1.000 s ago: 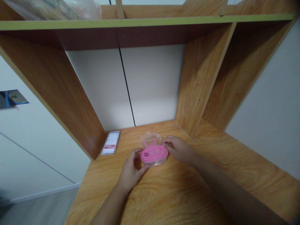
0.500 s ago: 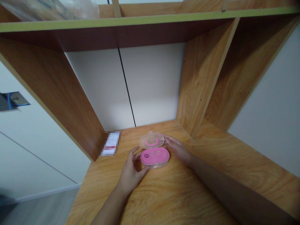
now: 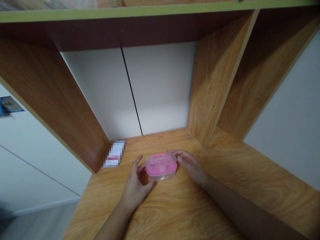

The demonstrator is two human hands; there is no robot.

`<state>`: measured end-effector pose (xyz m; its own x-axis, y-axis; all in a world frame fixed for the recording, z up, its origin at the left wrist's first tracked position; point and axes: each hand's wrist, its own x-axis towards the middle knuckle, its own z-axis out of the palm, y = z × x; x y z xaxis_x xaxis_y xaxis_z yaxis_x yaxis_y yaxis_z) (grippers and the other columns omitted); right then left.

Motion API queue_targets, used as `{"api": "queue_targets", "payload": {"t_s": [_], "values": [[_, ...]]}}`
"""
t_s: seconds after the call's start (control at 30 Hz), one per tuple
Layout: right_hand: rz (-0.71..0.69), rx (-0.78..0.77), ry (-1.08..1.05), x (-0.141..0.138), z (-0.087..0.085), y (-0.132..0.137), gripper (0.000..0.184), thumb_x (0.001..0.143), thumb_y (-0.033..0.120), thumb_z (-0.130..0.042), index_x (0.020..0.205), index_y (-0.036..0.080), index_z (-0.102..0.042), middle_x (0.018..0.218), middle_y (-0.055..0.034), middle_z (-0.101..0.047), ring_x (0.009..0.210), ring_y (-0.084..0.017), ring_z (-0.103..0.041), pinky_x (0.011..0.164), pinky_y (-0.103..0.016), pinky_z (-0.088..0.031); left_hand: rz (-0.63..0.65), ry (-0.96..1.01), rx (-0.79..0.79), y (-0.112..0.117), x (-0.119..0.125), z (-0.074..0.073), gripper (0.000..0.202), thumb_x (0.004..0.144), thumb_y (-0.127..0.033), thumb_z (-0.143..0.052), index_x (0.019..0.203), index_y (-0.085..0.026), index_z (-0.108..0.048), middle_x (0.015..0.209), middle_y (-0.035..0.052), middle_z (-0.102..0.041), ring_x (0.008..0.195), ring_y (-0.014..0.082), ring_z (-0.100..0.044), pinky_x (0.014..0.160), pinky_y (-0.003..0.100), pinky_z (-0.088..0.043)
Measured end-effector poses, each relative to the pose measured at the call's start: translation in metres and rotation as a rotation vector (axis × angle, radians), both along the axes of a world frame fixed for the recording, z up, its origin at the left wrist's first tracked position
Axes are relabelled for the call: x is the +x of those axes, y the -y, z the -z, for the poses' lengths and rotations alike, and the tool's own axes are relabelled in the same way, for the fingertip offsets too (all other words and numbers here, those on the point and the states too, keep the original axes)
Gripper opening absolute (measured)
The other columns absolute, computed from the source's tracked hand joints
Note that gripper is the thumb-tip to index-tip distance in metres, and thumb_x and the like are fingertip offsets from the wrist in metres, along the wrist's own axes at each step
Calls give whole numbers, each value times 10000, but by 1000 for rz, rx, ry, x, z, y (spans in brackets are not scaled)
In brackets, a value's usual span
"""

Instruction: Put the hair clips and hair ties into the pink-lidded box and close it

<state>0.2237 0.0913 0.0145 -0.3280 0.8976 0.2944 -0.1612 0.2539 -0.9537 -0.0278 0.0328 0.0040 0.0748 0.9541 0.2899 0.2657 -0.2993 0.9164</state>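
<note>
In the head view, a pink plastic box [image 3: 161,166] with a clear lid [image 3: 160,160] stands on the wooden table [image 3: 160,213], near the back corner. The lid sits on the pink part, so the box seems closed, and no part of it lies apart. The left hand [image 3: 136,186] touches its near side and the right hand [image 3: 190,166] touches its right end. Both grips look loose, not clenched, but I cannot tell if they really hold it. A blurred white packet [image 3: 114,154] lies to the left.

A wooden shelving unit [image 3: 215,83] is standing against a white wall [image 3: 282,116] above a grey floor [image 3: 37,221], marking a plain indoor room, though whether home or office is remaining unclear.
</note>
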Motion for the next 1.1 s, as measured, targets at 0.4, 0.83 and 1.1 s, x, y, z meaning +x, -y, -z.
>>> {"api": "queue_targets", "payload": {"t_s": [0.4,0.83,1.1], "values": [[-23,25,66,-10,2,2,317,796,507,-756,927,231,-673,1137,-83,-677,1181,-255,-598,1036,-427,-474,17,-164,152,5,-1,-11,595,825,-296,-745,1375,-235,-526,1385,123,-596,1273,289,-583,1117,454,-445],[57,162,123,-19,13,11,314,749,302,-824,1037,238,-718,1323,-109,-580,1270,-264,-563,1072,-431,-480,-84,34,-21,2,10,-3,431,887,-405,-685,1281,-233,-663,1378,113,-638,1284,269,-593,1153,466,-408],[41,209,162,-17,18,9,267,790,196,-770,1037,263,-692,1354,-86,-585,1288,-260,-563,1115,-469,-439,-62,19,-28,-2,6,-3,441,863,-390,-713,1273,-232,-673,1356,105,-657,1314,270,-576,1162,477,-406]]}}
